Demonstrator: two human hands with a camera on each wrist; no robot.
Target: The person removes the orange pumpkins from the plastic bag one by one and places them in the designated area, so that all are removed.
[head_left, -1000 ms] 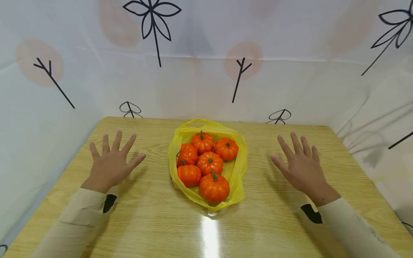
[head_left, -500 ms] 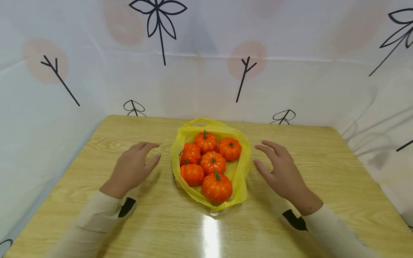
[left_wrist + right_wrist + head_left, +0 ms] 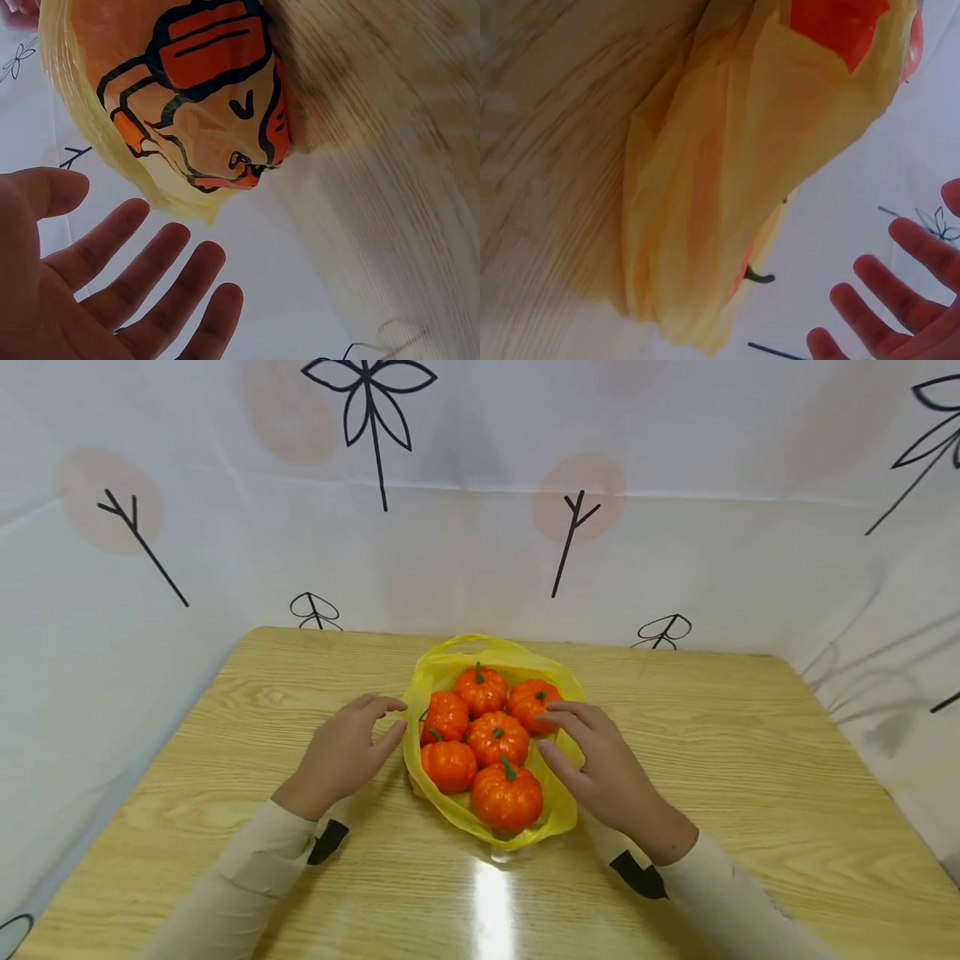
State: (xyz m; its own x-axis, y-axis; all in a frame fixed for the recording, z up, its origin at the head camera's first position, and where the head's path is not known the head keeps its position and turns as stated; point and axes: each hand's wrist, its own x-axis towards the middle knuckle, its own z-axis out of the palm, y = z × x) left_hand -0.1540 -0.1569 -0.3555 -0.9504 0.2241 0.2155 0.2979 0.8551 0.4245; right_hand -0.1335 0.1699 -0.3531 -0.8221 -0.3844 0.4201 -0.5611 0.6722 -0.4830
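Holding nothing, the left hand (image 3: 345,756) is hovering at the left side of the yellow plastic bag (image 3: 517,658), its thumb standing wide of its lightly bent fingers. Those fingertips are lying right by the rim, and whether they're touching it, we cannot tell. Behind the hand a pale left sleeve (image 3: 255,860) is running back, a black patch (image 3: 328,842) showing under its cuff. On the bag's wall facing this palm, a black-and-orange cartoon print (image 3: 217,52) is showing up boldly.

Between the two hands the bag is sitting on the wood-grain table (image 3: 712,735), and its wide mouth is showing six orange pumpkins (image 3: 498,739). Nearest the left fingertips, one pumpkin (image 3: 447,718) is tilting, and a second pumpkin (image 3: 448,766) is sitting just in front of it. Farther right from that hand, a back pumpkin (image 3: 481,691), the middle one and a front pumpkin (image 3: 507,802) are resting in turn. Just beside the right fingertips, a right-hand pumpkin (image 3: 531,697) is peeking out, partly covered.

Across on that side, the right hand (image 3: 603,772) is hovering by the bag's right rim, fingers and thumb well parted, gripping nothing; its wrist view is showing the fingers apart from the bag's wall. Its right sleeve (image 3: 727,893) is trailing behind.
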